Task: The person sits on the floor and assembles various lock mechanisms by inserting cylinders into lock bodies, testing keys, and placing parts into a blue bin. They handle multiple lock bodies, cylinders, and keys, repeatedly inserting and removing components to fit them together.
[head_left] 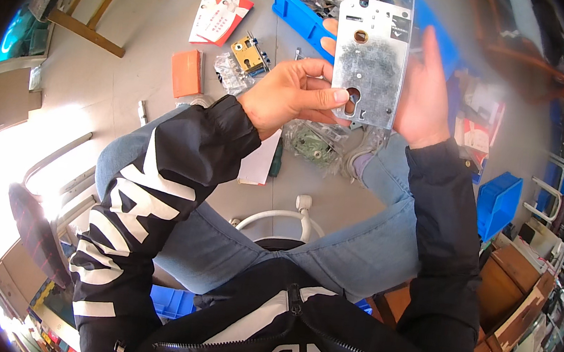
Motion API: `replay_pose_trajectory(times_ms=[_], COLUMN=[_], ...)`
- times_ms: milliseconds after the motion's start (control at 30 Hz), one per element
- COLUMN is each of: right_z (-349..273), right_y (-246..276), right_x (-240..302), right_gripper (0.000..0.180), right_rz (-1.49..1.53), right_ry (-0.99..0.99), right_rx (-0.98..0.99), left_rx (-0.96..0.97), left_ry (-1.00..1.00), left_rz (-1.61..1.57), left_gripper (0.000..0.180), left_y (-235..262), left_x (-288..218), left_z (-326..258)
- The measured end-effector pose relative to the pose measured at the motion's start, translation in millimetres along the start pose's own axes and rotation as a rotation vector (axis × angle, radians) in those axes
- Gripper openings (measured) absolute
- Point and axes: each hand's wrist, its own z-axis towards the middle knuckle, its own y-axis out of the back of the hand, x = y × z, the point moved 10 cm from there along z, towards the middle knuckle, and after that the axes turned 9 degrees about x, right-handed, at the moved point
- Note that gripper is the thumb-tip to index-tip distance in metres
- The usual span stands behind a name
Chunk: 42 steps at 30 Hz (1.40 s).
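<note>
Up in front of me is a silvery mortise lock case (374, 69), a flat metal box with a round hole above and a keyhole-shaped cutout below. My left hand (293, 95) grips its lower left edge, the thumb pressed on the plate beside the cutout. Behind the case's right side, my right hand (427, 95) supports it, with its thumb pointing up and some fingertips showing past the left edge. A brass-coloured lock case (247, 56) lies on the floor beyond my left wrist, next to clear plastic bags (230, 75).
A blue crate (286, 7) of metal parts stands behind the lock case. Red-and-white leaflets (221, 19) and an orange box (186, 73) lie at left. A bagged green part (313, 145) sits between my feet. Another blue bin (496, 205) is at right, a wooden chair (95, 5) far left.
</note>
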Motion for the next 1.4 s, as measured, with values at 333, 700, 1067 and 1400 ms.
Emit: replay_pose_trajectory(times_ms=[333,700,1067,1400], right_z=[-3.3,-3.8,-6.4,-18.0], right_y=[10.3,8.2,18.4,58.4], right_x=[-4.9,-4.2,4.5,-53.1], right_gripper=[0.07,0.075,0.069,0.063], right_rz=[0.006,-0.03,-0.785,-0.723], right_ry=[-0.01,0.003,0.034,-0.174], right_rx=[-0.081,-0.064,-0.198,-0.393], left_rx=[0.04,0.058,-0.311,-0.396], left_ry=[0.026,0.028,-0.159,-0.1], left_rz=[-0.04,-0.01,0.227,0.947], left_gripper=[0.03,0.029,0.027,0.034], left_y=[-9.7,-12.5,47.7,16.5], left_x=[3.0,0.8,-35.5,3.1], left_z=[-0.9,-0.6,-12.6,-9.0])
